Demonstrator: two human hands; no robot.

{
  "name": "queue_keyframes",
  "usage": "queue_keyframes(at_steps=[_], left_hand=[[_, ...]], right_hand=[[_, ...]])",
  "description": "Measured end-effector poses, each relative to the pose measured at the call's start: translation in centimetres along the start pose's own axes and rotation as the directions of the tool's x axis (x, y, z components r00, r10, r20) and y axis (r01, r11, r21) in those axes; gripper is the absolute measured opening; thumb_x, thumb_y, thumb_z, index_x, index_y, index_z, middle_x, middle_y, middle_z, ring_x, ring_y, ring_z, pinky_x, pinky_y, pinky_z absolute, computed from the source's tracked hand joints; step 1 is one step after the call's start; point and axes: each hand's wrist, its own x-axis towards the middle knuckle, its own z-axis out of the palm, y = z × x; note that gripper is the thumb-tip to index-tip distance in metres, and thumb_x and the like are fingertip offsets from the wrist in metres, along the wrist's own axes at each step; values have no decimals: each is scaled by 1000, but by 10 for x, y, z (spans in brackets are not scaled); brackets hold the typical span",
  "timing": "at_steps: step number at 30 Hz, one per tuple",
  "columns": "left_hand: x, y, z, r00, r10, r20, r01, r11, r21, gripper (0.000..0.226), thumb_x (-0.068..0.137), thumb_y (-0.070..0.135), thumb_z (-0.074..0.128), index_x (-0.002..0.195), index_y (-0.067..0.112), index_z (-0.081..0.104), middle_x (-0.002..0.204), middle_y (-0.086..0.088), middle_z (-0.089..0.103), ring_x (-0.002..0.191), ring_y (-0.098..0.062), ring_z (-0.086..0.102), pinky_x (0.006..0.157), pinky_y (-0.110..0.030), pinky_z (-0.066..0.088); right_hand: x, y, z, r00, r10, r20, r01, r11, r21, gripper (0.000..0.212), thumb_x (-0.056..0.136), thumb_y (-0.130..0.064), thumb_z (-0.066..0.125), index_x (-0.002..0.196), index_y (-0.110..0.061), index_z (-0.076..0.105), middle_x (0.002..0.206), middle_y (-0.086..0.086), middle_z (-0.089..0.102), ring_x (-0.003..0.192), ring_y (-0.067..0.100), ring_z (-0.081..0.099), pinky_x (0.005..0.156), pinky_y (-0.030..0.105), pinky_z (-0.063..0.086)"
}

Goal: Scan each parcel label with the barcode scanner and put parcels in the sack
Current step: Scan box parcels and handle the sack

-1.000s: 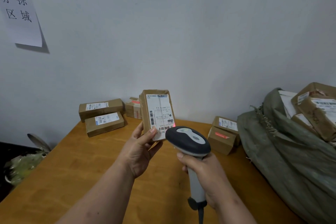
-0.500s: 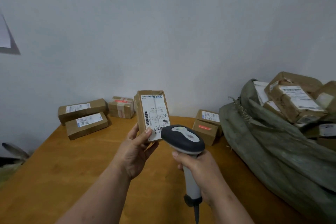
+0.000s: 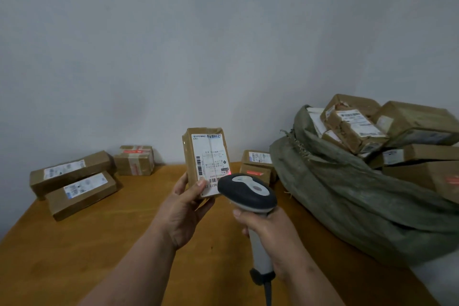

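Observation:
My left hand grips a brown cardboard parcel upright above the table, its white label facing me and my thumb on the label's lower corner. My right hand holds the handle of a grey and white barcode scanner. The scanner's head sits right in front of the label's bottom edge, where a faint red glow shows. A green woven sack lies on the right, its mouth full of several parcels.
On the wooden table lie two long parcels at the left, a taped box by the wall, and two stacked boxes next to the sack. A grey wall stands behind.
The view has swung to the right, so more of the sack and its parcels shows. The parcel and scanner stay together, with a red glow on the label again.

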Motion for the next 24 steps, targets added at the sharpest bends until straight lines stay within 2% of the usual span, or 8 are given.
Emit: queue_keyframes(at_steps=[4,8,11,14,17,20,22,24], left_hand=[[6,-1,-1,999,-37,16,36,998,42,65,75,14,71,137,20,52,110,-9,75,107,-27,67,86,-39,55],[12,-4,-5,999,-22,-31,28,976,215,64,72,26,76,129,16,48,97,-9,77,99,-26,70,86,-40,53],[16,0,-3,999,29,-38,-15,945,326,45,82,33,73,122,18,57,87,-4,77,94,-24,68,86,-38,50],[20,7,1,995,90,-52,-60,908,415,31,89,43,66,110,20,68,85,-6,75,93,-29,67,88,-43,53],[19,13,6,990,132,-48,-90,862,499,37,92,54,57,102,22,72,84,-8,75,91,-30,68,93,-46,52],[16,19,10,984,169,-57,-112,836,537,42,92,58,52,99,20,71,74,-5,73,77,-20,68,77,-34,53],[14,22,13,981,185,-61,-122,827,549,41,94,56,50,98,20,70,71,-2,72,69,-12,66,63,-24,47],[13,24,13,980,190,-52,-127,811,571,41,95,55,49,99,20,70,69,0,70,63,-8,64,56,-19,43]], right_hand=[[-3,1,-2,998,6,-69,-5,1000,11,30,83,-27,77,104,-38,58,101,-7,67,89,12,63,70,25,43],[-8,3,-7,994,-4,-111,6,1000,12,32,82,-27,77,108,-35,59,101,-5,68,88,13,63,72,25,45],[-10,6,-11,993,-16,-115,14,1000,-18,29,82,-25,78,105,-33,62,97,-2,69,87,15,63,79,29,50],[-12,6,-10,996,-44,-83,41,998,-38,30,82,-22,77,108,-31,65,94,-4,69,88,12,62,81,26,50],[-12,6,-8,996,-68,-60,66,997,-49,39,82,-22,78,119,-26,65,91,-13,66,91,7,59,83,22,48],[-12,5,-5,995,-88,-49,85,995,-56,39,82,-21,78,119,-25,66,82,-16,64,88,3,58,80,19,47],[-12,4,-5,994,-94,-58,91,994,-57,36,82,-20,78,115,-26,66,78,-16,64,88,4,59,78,17,46],[-12,3,-3,993,-98,-61,94,994,-58,34,82,-21,78,112,-29,65,82,-14,64,91,7,60,79,19,47]])
